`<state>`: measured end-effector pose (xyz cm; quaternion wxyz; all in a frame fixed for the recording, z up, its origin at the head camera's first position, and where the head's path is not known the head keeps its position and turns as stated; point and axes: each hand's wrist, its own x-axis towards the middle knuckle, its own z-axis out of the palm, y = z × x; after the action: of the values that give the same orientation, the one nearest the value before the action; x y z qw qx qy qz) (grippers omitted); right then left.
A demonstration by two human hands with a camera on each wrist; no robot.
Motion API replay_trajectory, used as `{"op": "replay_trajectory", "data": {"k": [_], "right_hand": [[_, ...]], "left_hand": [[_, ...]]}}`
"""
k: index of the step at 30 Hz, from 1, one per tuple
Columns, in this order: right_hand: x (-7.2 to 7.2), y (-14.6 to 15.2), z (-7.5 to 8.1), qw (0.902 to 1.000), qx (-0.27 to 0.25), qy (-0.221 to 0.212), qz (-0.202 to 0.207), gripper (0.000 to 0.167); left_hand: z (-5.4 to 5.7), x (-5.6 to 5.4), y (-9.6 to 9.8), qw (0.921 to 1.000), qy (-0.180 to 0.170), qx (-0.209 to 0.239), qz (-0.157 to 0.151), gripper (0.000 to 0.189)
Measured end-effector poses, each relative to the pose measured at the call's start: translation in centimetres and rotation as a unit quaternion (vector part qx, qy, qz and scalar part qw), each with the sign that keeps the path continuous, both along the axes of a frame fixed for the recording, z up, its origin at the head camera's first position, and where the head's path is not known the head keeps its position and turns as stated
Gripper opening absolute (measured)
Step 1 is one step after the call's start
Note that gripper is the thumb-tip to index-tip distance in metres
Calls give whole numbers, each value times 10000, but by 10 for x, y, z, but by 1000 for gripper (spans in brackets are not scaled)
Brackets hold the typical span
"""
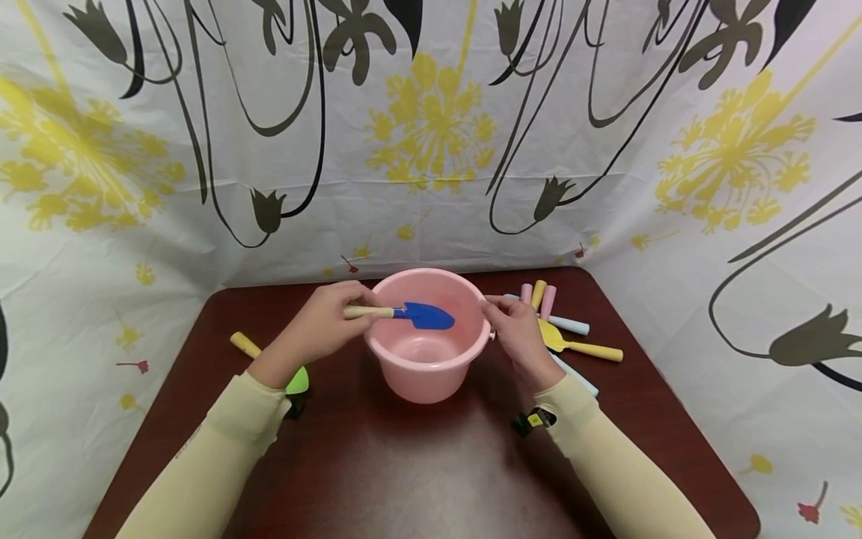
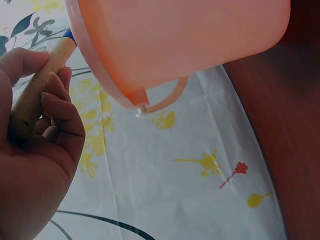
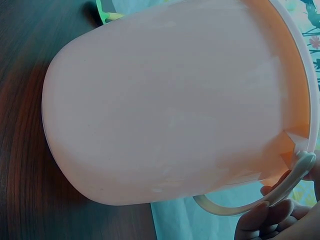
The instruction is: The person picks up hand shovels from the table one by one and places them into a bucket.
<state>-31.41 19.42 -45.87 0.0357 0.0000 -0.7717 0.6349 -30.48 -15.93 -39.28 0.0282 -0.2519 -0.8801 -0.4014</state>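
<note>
A pink bucket [image 1: 424,383] stands upright on the table in the head view. My left hand [image 1: 326,320] grips the light wooden handle of a small trowel, whose blue blade [image 1: 429,316] points right over the bucket's mouth. In the left wrist view, fingers and thumb curl round that handle [image 2: 37,92]. My right hand [image 1: 520,335] holds the bucket's right rim. Seen from the right wrist, its fingers [image 3: 280,212] curl by the rim and the pale carrying handle [image 3: 235,210]; the thumb is mostly out of frame.
Left of the bucket lies a green-bladed trowel [image 1: 297,380] with a yellow handle, partly behind my left arm. Beyond my right hand lie a yellow shovel [image 1: 592,350] and several pink, yellow and light-blue handles [image 1: 571,325]. A patterned cloth [image 1: 431,217] hangs round the dark table [image 1: 431,464].
</note>
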Motion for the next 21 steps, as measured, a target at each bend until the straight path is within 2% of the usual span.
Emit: {"op": "replay_trajectory", "data": {"k": [6, 12, 21], "right_hand": [[-1, -1, 0, 10000, 18, -25, -5, 46], [-2, 1, -2, 10000, 17, 1, 30, 47], [-1, 1, -1, 9999, 70, 53, 48, 47]], "left_hand": [[11, -6, 14, 9988, 180, -381, -245, 9], [15, -14, 28, 9960, 308, -687, -488, 8], [18, -28, 44, 9887, 138, -1220, -864, 9]]}}
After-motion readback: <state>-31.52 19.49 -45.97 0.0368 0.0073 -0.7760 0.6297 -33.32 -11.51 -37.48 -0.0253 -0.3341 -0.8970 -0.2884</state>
